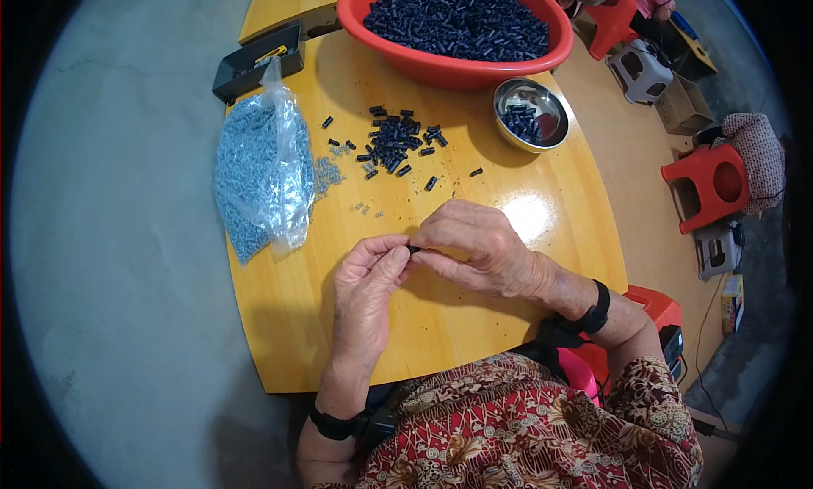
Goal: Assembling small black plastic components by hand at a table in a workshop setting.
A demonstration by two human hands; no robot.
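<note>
Over the near part of the yellow table (474,328), my two hands meet at a small black cylindrical part (413,249). My left hand (368,281) pinches it between thumb and fingers. From the other side my right hand (478,248) closes on its end, thumb and forefinger together; whether a second small piece is in that pinch is hidden. Beyond my hands lies a loose pile of black cylindrical parts (394,142). Small silvery pieces (326,174) are spilled beside a clear plastic bag (262,167) full of the same pieces.
A large red basin (457,72) heaped with black parts stands at the far edge. To its right front is a metal bowl (532,112) holding some. A dark tray (258,63) sits at the far left. Red stools (710,188) and other people are off to the right.
</note>
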